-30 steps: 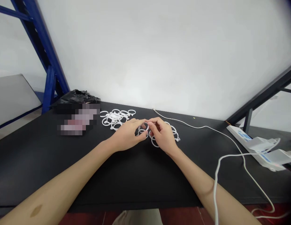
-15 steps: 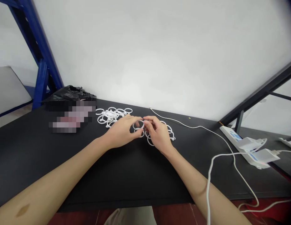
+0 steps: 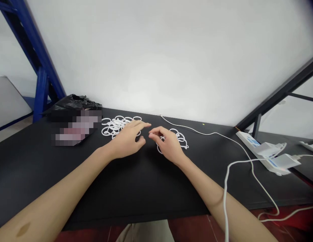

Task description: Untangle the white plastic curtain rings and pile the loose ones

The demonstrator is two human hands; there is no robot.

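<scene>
Two heaps of white plastic rings lie on the black table (image 3: 136, 181). The left heap (image 3: 113, 123) sits just beyond my left hand (image 3: 127, 139), whose fingers stretch over its near edge, spread and holding nothing. The right heap (image 3: 180, 137) lies under and behind my right hand (image 3: 166, 143). That hand's fingers curl loosely above the rings; whether a ring is pinched in them I cannot tell. A small gap separates the two hands.
A black plastic bag (image 3: 73, 101) and a blurred patch lie at the back left. A white cable (image 3: 222, 141) runs across the right side to a white power strip (image 3: 267, 154). Blue steel frame (image 3: 37, 64) stands at the left, a dark beam at the right.
Both hands were pinching one ring together between them; now they have parted. The left hand has moved left toward the left heap, and the ring is gone from between the fingers.
</scene>
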